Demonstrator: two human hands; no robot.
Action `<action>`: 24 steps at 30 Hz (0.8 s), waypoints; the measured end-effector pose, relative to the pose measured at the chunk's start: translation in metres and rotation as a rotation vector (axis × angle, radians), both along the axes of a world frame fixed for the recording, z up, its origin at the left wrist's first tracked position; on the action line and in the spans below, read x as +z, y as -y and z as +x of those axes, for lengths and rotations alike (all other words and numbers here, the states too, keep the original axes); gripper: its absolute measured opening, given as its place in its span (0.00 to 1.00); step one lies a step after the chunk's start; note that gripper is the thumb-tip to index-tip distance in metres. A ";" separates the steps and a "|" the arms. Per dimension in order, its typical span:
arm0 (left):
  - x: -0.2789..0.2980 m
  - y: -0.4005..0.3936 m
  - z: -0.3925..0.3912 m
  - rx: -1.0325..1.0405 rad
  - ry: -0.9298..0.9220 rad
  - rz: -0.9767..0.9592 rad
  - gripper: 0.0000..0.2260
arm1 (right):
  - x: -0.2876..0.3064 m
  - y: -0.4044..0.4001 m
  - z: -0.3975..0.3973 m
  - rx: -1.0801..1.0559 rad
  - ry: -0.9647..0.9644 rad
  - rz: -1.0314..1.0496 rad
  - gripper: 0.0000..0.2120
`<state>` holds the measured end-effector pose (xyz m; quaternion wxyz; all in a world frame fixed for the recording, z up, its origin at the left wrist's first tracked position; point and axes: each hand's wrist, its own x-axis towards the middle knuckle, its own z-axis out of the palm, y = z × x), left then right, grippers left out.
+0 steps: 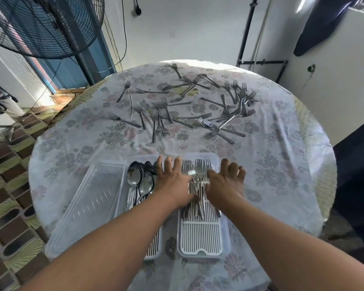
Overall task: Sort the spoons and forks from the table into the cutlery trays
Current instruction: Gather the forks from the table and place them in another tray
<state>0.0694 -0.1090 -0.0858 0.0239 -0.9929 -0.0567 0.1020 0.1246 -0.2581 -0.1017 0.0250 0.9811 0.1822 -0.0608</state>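
Observation:
Two clear cutlery trays stand side by side at the table's near edge. The left tray [153, 248] holds several spoons [139, 181]. The right tray [200, 234] has a white slatted insert, and several forks [199, 172] lie at its far end. My left hand [172, 179] rests flat with spread fingers across the gap between the trays, its thumb against the forks. My right hand [226, 181] lies spread on the fork tray's right side, thumb touching the forks. Neither hand grips anything. Many loose forks [187, 108] are scattered over the table's far half.
An empty clear container [90, 202] lies tilted left of the spoon tray. The round table has a floral cloth [271, 164]. A large standing fan [44, 26] is at the far left, above a tiled floor [8, 206]. Dark fabric [332, 24] hangs at the upper right.

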 end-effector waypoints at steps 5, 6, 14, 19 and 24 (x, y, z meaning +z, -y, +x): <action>0.004 0.008 0.011 -0.036 -0.113 0.052 0.32 | 0.001 -0.005 -0.001 -0.049 -0.030 0.028 0.18; 0.003 0.009 0.012 -0.041 -0.122 0.052 0.32 | 0.002 -0.005 -0.002 -0.064 -0.039 0.025 0.18; -0.004 0.011 0.010 0.012 -0.102 0.024 0.35 | 0.001 -0.003 -0.004 -0.028 0.005 0.089 0.28; -0.005 0.006 0.011 -0.007 -0.052 0.088 0.36 | 0.000 0.004 -0.008 0.053 0.026 0.120 0.20; -0.004 0.012 0.012 0.026 -0.046 0.094 0.36 | 0.000 0.003 -0.007 0.021 0.008 0.091 0.21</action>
